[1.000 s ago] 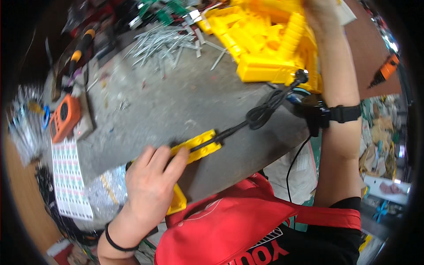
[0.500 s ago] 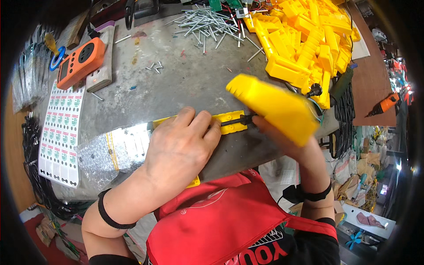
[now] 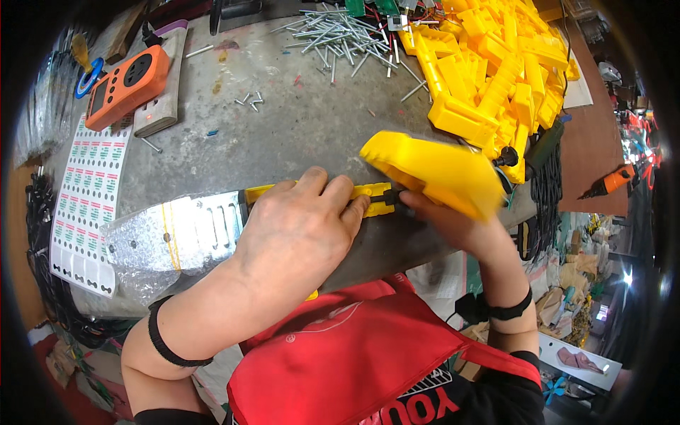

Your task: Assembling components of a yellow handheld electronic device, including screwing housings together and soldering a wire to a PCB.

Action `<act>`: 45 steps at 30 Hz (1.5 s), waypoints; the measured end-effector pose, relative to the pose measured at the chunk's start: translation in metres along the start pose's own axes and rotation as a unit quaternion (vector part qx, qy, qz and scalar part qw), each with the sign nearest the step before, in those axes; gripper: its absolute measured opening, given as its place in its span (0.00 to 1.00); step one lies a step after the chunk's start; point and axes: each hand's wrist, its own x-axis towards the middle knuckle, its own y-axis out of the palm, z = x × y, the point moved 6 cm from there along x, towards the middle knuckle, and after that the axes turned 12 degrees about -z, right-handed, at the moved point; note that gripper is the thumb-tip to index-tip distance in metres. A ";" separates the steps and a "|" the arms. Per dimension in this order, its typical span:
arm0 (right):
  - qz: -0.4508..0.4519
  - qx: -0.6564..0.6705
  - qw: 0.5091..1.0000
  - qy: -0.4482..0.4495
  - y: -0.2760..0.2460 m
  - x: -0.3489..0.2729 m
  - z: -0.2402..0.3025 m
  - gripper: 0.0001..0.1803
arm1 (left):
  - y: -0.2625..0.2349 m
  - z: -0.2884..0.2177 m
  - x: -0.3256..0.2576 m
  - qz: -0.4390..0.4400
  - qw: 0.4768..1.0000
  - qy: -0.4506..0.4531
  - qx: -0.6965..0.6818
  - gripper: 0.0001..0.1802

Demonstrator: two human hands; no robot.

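"Currently, where are the parts?"
"The yellow housing (image 3: 382, 209) lies under the left hand (image 3: 294, 223), whose fingers are clamped over it. The black cord (image 3: 389, 197) emerges just right of those fingertips. The right hand (image 3: 450, 223) grips a yellow shell (image 3: 443, 170), fingers partly hidden behind it."
"Failure risk?"
"Loosened left fingers could let the cord spring from the housing."

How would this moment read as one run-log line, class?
left hand: over yellow plastic housing; right hand: gripping yellow plastic shell, near black cable; left: bubble-wrapped item; far left: orange meter; far right: yellow plastic parts
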 end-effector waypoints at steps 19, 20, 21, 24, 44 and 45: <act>-0.161 0.297 0.924 0.178 0.035 0.004 0.041 0.24 | 0.002 0.000 -0.013 -0.067 0.995 -0.037 -0.061 0.17; -0.126 0.248 0.956 0.096 0.039 0.012 0.044 0.25 | 0.000 0.002 -0.016 -0.088 0.994 -0.054 -0.048 0.12; -0.089 0.200 0.976 0.012 0.046 0.018 0.048 0.26 | -0.003 0.005 -0.020 -0.106 0.991 -0.072 -0.033 0.09; -0.081 0.105 0.991 -0.015 0.052 0.028 0.063 0.22 | -0.037 0.040 -0.033 -0.028 0.935 -0.184 -0.303 0.20; -0.005 0.007 0.992 -0.124 0.092 0.011 0.048 0.24 | -0.032 -0.015 -0.076 -0.014 0.999 -0.024 -0.028 0.36; 0.027 0.019 0.991 -0.128 0.093 0.012 0.048 0.25 | -0.035 -0.015 -0.074 -0.020 0.999 -0.014 -0.024 0.36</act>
